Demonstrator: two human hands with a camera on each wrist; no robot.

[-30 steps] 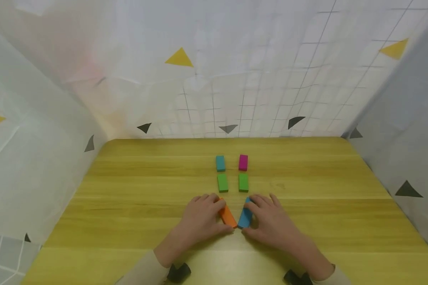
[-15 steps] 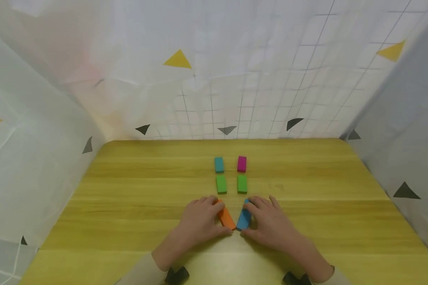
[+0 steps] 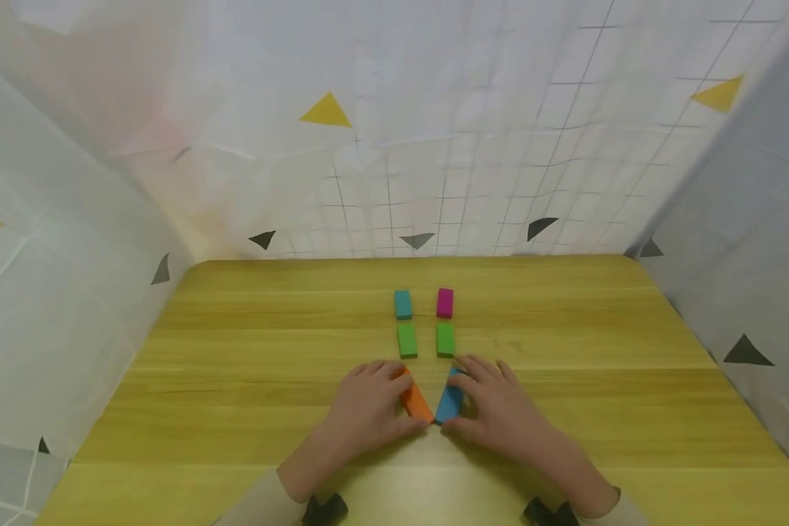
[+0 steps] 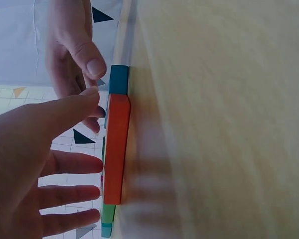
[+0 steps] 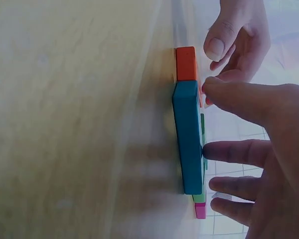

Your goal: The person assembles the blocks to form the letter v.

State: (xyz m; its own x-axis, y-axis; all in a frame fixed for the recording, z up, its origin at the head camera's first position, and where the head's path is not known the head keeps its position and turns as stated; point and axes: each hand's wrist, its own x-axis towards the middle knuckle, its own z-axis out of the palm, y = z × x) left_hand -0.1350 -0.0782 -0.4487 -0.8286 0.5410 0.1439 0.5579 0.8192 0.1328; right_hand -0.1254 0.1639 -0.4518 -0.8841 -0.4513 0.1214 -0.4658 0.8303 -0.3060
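An orange block [image 3: 418, 397] and a blue block [image 3: 450, 396] lie flat on the wooden table, their near ends close together and their far ends spread into a V. Over the orange block's left side is my left hand [image 3: 368, 404], its thumb by the near end and its fingers by the far end. In the left wrist view those fingers look fairly straight, at the block's upper face. My right hand [image 3: 505, 410] mirrors this at the blue block. One fingertip meets or nearly meets its top in the right wrist view, while other fingertips stand off it.
Beyond the hands, two green blocks [image 3: 407, 340] lie side by side with a gap. Behind them are a teal block [image 3: 403, 305] on the left and a magenta block [image 3: 445, 303] on the right. White sheeting [image 3: 394, 168] encloses the wooden table [image 3: 237, 329] at the back and sides.
My right hand's fingers have lifted and stretched slightly forward over the blue block. The left hand stays nearly still. The blocks keep their arrangement; the whole view shifts a little.
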